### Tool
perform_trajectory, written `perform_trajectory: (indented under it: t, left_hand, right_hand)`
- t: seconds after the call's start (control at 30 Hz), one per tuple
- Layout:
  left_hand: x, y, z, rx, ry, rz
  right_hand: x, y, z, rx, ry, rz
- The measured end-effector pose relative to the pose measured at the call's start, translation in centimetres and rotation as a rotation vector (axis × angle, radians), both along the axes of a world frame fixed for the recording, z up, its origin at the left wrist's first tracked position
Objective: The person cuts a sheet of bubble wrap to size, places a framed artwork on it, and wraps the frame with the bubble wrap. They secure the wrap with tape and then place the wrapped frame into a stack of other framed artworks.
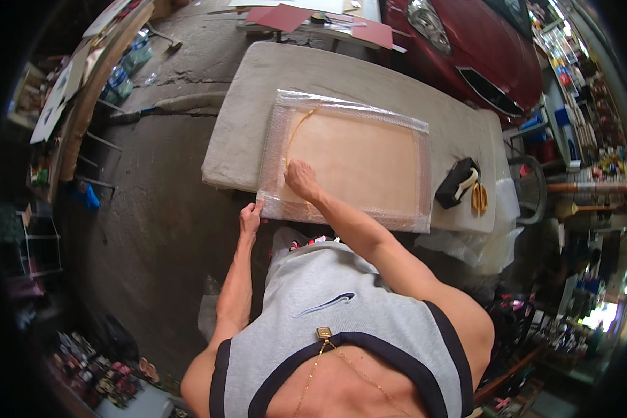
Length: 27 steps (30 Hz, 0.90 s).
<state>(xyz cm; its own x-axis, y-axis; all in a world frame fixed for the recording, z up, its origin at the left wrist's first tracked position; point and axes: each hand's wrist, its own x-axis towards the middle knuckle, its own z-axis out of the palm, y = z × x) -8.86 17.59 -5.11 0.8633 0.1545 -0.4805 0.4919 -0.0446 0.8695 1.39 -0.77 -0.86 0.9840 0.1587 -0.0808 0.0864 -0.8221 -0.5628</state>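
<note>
A flat, light-wood rectangular panel (369, 164) in clear bubble wrap (274, 139) lies on a pale padded slab in front of me. A thin yellow cord (297, 131) curves over its left part. My right hand (302, 180) is closed at the cord's near end, over the panel's left side; the cord seems to run into the fist. With closed fingers, my left hand (250, 217) pinches the near left corner of the wrapped panel. To the panel's right lie a black tape dispenser (455, 182) and yellow-handled scissors (478, 198).
The thick pale slab (247, 83) carries everything. Loose clear plastic (477, 249) hangs off its near right edge. A dark red car (474, 49) stands at the far right. Beyond is a table with red sheets (280, 17). A long wooden bench (83, 132) runs along the left.
</note>
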Motion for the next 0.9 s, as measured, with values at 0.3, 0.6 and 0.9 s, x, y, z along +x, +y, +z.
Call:
perform_trajectory:
  t: [0.3,0.6,0.9]
  left_hand:
    - [-2.7,-2.1,4.8,-0.055,-0.181,0.077]
    - [-5.6,-6.4,11.6,0.007,-0.297,0.207]
    - [-5.7,-9.7,18.9,0.058,-0.426,0.298]
  right_hand:
    - [-0.7,-1.2,4.4,0.089,-0.045,0.012]
    - [-2.3,-3.6,8.2,0.228,-0.157,-0.058]
    - [0.2,-10.0,17.1,1.541,0.506,-0.405]
